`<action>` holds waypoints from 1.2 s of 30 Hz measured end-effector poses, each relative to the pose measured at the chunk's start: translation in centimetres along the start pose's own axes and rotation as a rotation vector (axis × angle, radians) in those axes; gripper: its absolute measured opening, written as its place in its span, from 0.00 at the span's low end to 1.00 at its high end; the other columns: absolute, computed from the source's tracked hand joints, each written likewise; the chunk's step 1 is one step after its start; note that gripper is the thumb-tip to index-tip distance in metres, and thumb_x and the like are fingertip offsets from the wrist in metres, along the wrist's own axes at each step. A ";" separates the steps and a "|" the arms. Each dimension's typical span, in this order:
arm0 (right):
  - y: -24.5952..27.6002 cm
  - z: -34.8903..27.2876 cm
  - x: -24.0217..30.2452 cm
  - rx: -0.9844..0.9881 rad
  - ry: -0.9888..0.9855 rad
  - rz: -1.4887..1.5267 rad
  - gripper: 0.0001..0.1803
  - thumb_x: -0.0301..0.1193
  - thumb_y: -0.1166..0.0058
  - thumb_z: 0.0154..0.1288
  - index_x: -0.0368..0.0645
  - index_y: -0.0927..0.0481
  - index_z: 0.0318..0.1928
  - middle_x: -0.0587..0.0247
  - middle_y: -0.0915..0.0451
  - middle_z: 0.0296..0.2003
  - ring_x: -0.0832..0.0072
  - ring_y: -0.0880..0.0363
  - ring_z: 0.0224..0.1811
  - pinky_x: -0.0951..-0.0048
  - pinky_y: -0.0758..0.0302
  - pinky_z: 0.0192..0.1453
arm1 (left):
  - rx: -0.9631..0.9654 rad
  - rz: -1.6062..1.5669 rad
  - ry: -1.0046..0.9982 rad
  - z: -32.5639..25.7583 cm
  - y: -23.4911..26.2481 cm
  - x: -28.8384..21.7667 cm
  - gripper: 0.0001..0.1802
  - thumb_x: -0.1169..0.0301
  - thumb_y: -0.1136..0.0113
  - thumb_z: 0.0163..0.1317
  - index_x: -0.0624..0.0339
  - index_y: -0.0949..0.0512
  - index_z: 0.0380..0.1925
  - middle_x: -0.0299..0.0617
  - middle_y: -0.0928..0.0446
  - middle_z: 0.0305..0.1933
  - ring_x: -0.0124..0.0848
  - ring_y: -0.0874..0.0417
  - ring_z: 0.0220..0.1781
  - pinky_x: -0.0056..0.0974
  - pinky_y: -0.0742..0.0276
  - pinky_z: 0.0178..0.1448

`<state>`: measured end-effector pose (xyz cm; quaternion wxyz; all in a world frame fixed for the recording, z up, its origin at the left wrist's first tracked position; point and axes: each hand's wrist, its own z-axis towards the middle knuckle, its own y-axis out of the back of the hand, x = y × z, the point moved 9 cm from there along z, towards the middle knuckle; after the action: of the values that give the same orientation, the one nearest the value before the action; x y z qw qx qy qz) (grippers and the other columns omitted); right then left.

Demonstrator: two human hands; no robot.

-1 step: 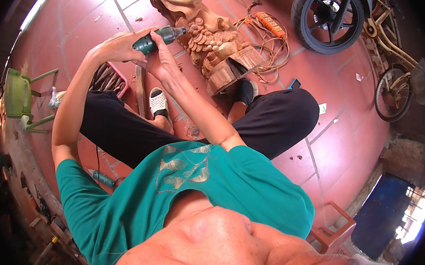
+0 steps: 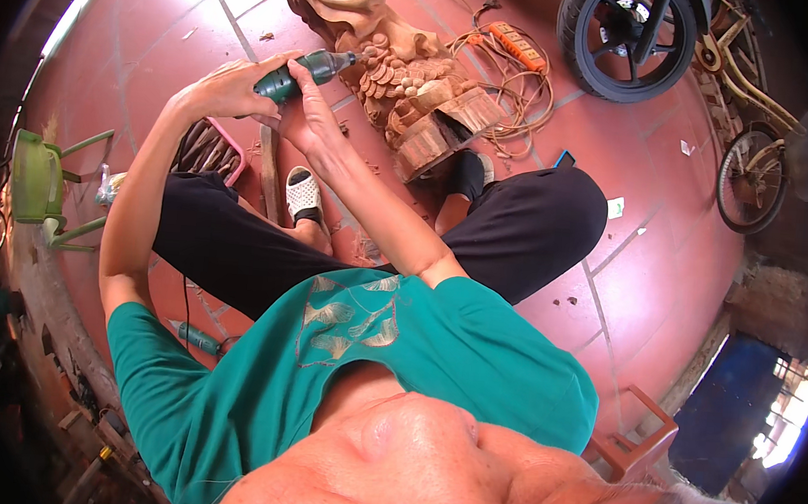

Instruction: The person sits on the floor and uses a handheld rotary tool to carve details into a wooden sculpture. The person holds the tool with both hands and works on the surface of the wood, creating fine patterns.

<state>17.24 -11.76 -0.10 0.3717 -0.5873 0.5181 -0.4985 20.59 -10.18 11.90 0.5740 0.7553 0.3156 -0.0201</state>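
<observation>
I sit on a red tiled floor [image 2: 157, 29] with both hands on a green hand-held power tool [image 2: 300, 69]. My left hand [image 2: 228, 90] wraps its rear body. My right hand [image 2: 312, 119] grips it from below, nearer the front. The tool's tip touches a carved wooden sculpture [image 2: 390, 54] lying on the floor ahead of me, at a scaled part of the carving. My feet, one in a white sandal [image 2: 303, 193], rest next to the carving's base [image 2: 431, 137].
A pink tray of chisels [image 2: 210, 149] lies at my left, with a green plastic chair [image 2: 39, 180] beyond it. An orange power strip with cables [image 2: 512, 44], a motorbike wheel [image 2: 625, 43] and a bicycle [image 2: 747, 173] stand beyond the carving. Another green tool [image 2: 197, 336] lies by my hip.
</observation>
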 end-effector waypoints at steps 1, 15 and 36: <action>0.1 0.1 0.0 -0.013 0.000 0.023 0.26 0.50 0.37 0.66 0.55 0.27 0.59 0.67 0.21 0.53 0.69 0.20 0.55 0.52 0.21 0.57 | -0.003 0.008 -0.022 0.2 0.1 -0.2 0.52 0.62 0.34 0.48 0.39 0.45 0.76 0.52 0.22 0.26 0.48 0.19 0.29 0.49 0.27 0.37; 1.9 0.4 3.7 -0.110 0.219 0.088 0.30 0.50 0.36 0.65 0.49 0.29 0.58 0.67 0.22 0.45 0.77 0.20 0.45 0.68 0.19 0.47 | 0.066 -0.031 0.102 4.3 -0.1 -1.8 0.51 0.63 0.32 0.47 0.43 0.40 0.75 0.52 0.21 0.29 0.47 0.18 0.31 0.48 0.26 0.40; 11.6 -18.3 34.5 -0.710 1.264 -0.560 0.16 0.38 0.41 0.70 0.39 0.23 0.49 0.55 0.15 0.43 0.65 0.14 0.44 0.66 0.18 0.46 | -0.532 -0.711 0.000 3.1 5.1 6.6 0.36 0.60 0.33 0.60 0.59 0.30 0.68 0.37 0.22 0.38 0.22 0.23 0.36 0.28 0.28 0.39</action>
<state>-4.45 -46.23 -0.08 -0.3446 -0.3844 0.5926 -0.6183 29.49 -10.67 12.61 0.7059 0.4258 0.5499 -0.1341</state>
